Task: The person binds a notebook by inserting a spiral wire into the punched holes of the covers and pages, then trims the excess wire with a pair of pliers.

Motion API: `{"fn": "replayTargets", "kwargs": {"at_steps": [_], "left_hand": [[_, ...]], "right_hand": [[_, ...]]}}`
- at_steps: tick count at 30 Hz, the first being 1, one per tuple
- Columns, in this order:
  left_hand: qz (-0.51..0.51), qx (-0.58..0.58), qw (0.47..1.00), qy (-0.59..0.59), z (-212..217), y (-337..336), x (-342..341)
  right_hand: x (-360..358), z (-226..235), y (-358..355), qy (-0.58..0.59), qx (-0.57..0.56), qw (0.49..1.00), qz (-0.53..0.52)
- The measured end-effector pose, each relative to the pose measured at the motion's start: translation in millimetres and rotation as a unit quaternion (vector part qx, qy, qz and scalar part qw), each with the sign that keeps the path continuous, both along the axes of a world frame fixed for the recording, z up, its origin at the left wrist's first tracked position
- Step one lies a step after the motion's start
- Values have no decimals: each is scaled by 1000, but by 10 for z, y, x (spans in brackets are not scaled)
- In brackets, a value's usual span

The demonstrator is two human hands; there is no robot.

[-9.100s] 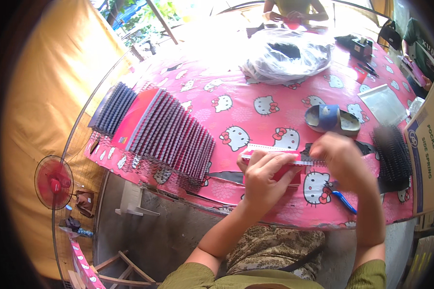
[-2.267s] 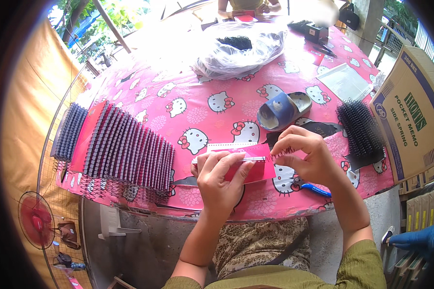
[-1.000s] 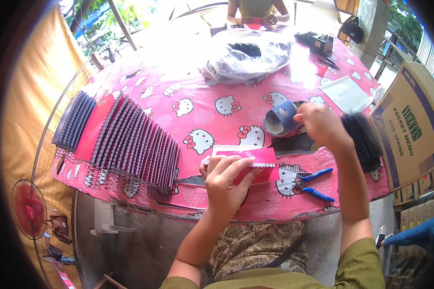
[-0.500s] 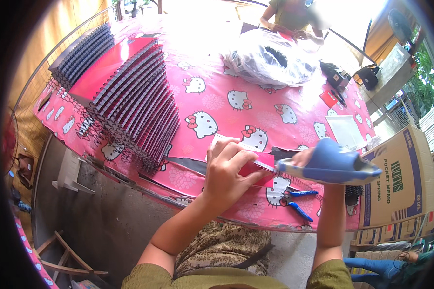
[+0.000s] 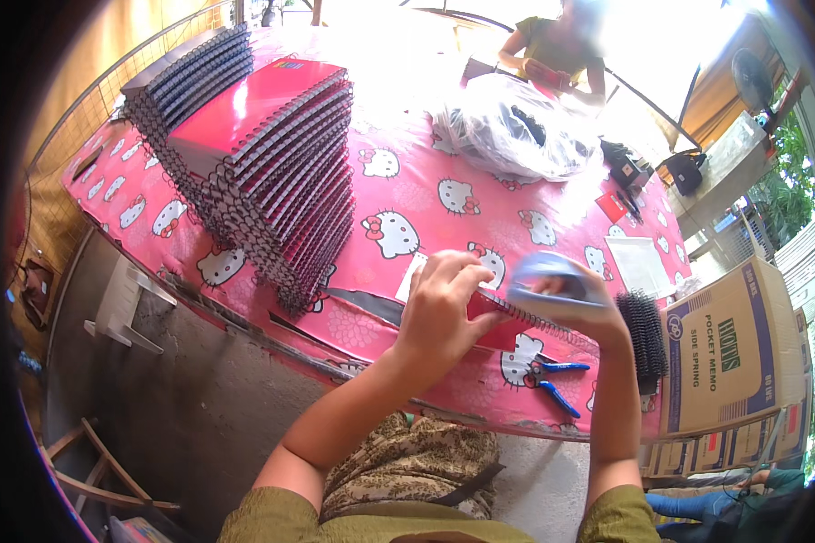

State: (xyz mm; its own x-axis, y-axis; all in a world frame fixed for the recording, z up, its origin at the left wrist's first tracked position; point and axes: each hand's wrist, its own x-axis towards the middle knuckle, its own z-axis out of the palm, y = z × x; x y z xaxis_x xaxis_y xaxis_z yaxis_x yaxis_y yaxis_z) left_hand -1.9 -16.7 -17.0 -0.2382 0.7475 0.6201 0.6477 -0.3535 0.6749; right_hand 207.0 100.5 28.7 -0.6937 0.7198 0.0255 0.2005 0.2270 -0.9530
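One bare left hand [image 5: 445, 299] grasps a small pink-covered notebook [image 5: 500, 336] between thumb and fingers, near the front edge of the counter [image 5: 417, 176], which wears a pink cat-print cover. From the notebook's right end runs a thin dark wire coil [image 5: 552, 327]. The bare right hand [image 5: 600, 317] grips a blue open-toed slipper [image 5: 552, 271] (blurred, so I cannot tell whether it touches the coil) just beside the notebook. Closer to the edge lie blue-handled pliers [image 5: 560, 396], apart from both hands. A bundle of black wire coils [image 5: 641, 339] sits near a brown cardboard box [image 5: 724, 353]; a tall stack of pink spiral-bound notebooks [image 5: 285, 163] rises at left.
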Motion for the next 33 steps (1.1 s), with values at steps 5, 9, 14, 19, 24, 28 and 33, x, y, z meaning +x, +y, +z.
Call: {"fn": "replayTargets", "kwargs": {"at_steps": [5,9,14,19,24,28,33], "left_hand": [[20,2,999,-49,-42,-33,-105],[-21,-48,984,-168,-63,-91,-204],[-79,-10,936,-342,-205,-104,-154],[-108,-24,918,-381,-283,-130,-226],[-96,-119,905,-398,-125,-181,-311],[-129,-86,906,-393,-164,-104,-307],[-86,169,974,-124,78,-144,-172]], "right_hand": [[-49,-8,133,47,-9,999,6],[-138,-133,186,9,25,1000,14],[-334,-177,203,-90,133,986,-51],[-348,-196,139,77,-75,992,-71],[-379,-185,306,-206,321,912,-149],[127,-460,552,-392,357,796,-294],[685,-778,118,-313,478,764,-300]]}}
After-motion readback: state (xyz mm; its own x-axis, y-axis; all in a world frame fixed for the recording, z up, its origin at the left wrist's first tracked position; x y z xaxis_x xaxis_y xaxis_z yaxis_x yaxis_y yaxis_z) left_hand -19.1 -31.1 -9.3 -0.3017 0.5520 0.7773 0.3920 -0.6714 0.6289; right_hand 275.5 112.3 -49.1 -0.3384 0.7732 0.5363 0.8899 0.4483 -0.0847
